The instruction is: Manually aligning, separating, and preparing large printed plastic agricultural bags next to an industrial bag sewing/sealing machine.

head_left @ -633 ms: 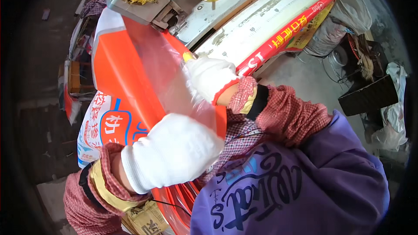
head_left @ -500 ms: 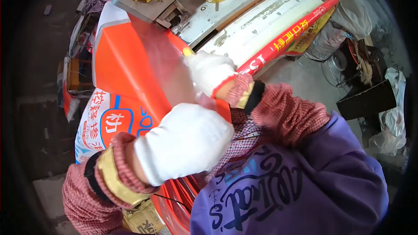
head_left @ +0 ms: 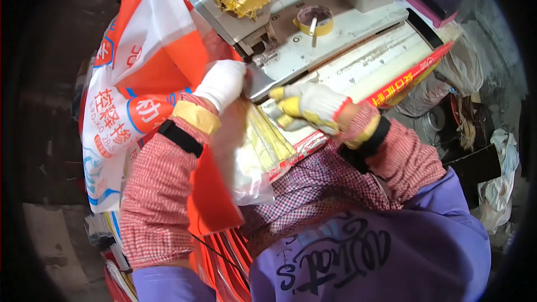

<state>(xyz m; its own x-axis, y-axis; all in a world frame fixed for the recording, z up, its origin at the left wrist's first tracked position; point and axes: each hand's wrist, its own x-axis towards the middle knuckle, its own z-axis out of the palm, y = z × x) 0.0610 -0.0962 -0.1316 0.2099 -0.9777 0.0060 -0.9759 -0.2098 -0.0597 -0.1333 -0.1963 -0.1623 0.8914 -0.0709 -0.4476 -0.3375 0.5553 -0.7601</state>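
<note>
A printed white and orange sack (head_left: 162,56) stands on my left, its edge at the head of a sewing machine (head_left: 358,0). My left hand (head_left: 224,83), in a white knitted glove, is closed on the sack's edge beside the machine's needle end; its fingertips are hidden. To its right, my right hand (head_left: 314,106) hovers over the pale machine bed with loosely bent fingers apart and nothing in them. That glove has yellow-coated fingers. Below my left hand hangs a clear plastic film (head_left: 246,170), beside yellowish strips (head_left: 268,137) at the bed's near end.
A roll of tape (head_left: 314,20) with a white stick in it lies on the machine base. A red printed strip (head_left: 408,81) runs along the bed's near edge. Folded orange sacks (head_left: 221,257) are stacked near my lap. Plastic bags (head_left: 498,190) and a dark box (head_left: 475,168) lie at right.
My left hand has moved up and away from me to the machine. My right hand has shifted right, off the sack. The sack has swung left, and the view has shifted.
</note>
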